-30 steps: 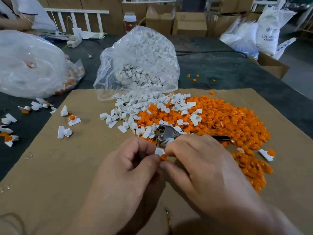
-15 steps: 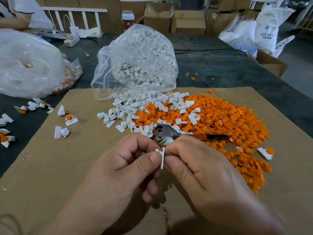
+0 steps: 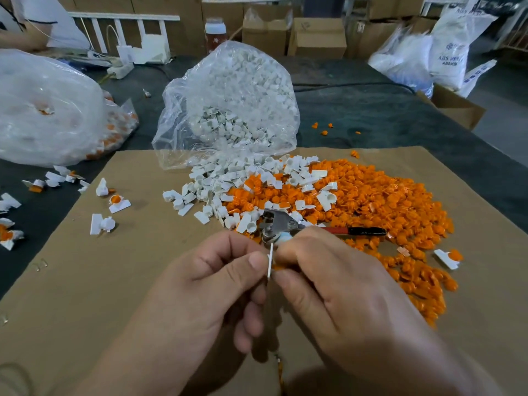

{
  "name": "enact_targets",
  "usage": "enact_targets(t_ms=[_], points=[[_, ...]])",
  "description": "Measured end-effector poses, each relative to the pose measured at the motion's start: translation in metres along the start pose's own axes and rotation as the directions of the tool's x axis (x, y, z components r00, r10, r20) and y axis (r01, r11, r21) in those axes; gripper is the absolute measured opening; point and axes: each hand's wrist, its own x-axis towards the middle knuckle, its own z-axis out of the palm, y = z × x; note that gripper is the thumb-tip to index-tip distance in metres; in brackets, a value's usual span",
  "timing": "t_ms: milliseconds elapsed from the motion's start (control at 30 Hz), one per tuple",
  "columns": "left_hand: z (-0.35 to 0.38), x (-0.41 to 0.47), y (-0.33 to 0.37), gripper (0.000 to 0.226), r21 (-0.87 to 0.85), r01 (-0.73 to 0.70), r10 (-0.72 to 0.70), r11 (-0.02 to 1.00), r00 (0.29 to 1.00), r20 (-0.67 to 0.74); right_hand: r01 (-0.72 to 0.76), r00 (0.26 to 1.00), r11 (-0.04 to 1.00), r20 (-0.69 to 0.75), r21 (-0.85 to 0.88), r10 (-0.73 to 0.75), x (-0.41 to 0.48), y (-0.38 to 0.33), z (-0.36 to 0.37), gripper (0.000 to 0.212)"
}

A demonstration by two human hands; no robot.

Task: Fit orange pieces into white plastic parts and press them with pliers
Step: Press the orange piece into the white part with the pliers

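Hands meet low over our cardboard sheet (image 3: 85,281), toward six o'clock. Our left hand (image 3: 205,284) pinches a thin white plastic part (image 3: 270,261) between thumb and forefinger, with the other fingers curled under. Our right hand (image 3: 328,284) pinches the same part from its three o'clock side, thumb and forefinger closed on its edge. The part stands upright, edge-on to us, held above the sheet.

Just beyond our right knuckles, at twelve o'clock from them, the pliers (image 3: 281,224) lie on the near rim of the heaps. Their steel head points to nine o'clock and the red-and-black handle runs out to three. Whether our right hand touches them we cannot tell.

Orange pieces (image 3: 385,201) spread in a broad heap from the middle of the sheet out to three o'clock. Loose white parts (image 3: 217,187) spill over its eleven o'clock side from the mouth of a clear bag (image 3: 228,101) at twelve. A few fitted pieces (image 3: 117,202), white with orange in them, lie apart at nine o'clock, near a second bag (image 3: 48,110) at ten.
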Motion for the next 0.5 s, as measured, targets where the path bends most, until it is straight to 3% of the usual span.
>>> enact_targets(t_ms=[67,133,167,200,233,267,300,333,400,433,500], points=[[-0.0006,-0.0005,0.0003,0.021,-0.005,-0.018,0.018,1.0,0.999,0.035,-0.013,1.0,1.0,-0.021,0.006,0.013,-0.0008,-0.0011,0.0019,0.021],[-0.0032,-0.0018,-0.0012,0.032,0.107,-0.113,0.106,0.988,0.992,0.072,-0.197,0.98,0.955,0.025,0.224,0.196,-0.0004,-0.0059,0.0014,0.027],[-0.005,-0.003,-0.0027,0.039,0.202,-0.177,0.162,0.963,0.983,0.087,-0.338,0.941,0.834,0.128,0.437,0.314,0.0007,-0.009,0.0008,0.029],[-0.0062,-0.0043,-0.0041,0.045,0.289,-0.228,0.208,0.93,0.973,0.099,-0.482,0.874,0.641,0.286,0.597,0.392,0.0023,-0.0098,0.0001,0.032],[-0.0061,-0.0052,-0.0044,0.047,0.347,-0.254,0.234,0.903,0.967,0.101,-0.571,0.817,0.479,0.405,0.666,0.411,0.0028,-0.0099,-0.0019,0.035],[-0.0055,-0.006,-0.0041,0.047,0.379,-0.25,0.235,0.891,0.968,0.087,-0.594,0.802,0.437,0.448,0.676,0.396,0.0027,-0.0092,-0.0032,0.037],[-0.0043,-0.0062,-0.0035,0.044,0.385,-0.231,0.226,0.894,0.972,0.058,-0.565,0.824,0.5,0.418,0.657,0.381,0.0015,-0.007,-0.0026,0.037],[-0.0029,-0.0062,-0.0022,0.04,0.374,-0.201,0.204,0.905,0.978,0.033,-0.472,0.882,0.656,0.315,0.589,0.351,0.0005,-0.0046,-0.0013,0.033],[-0.0018,-0.0057,-0.0008,0.033,0.321,-0.165,0.168,0.932,0.986,0.018,-0.222,0.975,0.931,0.065,0.291,0.213,-0.0012,-0.0014,0.0005,0.023],[-0.0008,-0.0059,0.0008,0.03,0.304,-0.157,0.16,0.939,0.987,0.017,-0.143,0.989,0.975,0.004,0.168,0.145,-0.0014,-0.0012,0.001,0.02],[0.0012,-0.0053,0.0032,0.021,0.274,-0.142,0.146,0.951,0.989,0.003,-0.112,0.992,0.986,-0.044,0.126,0.119,-0.0003,-0.0018,0.0005,0.018]])
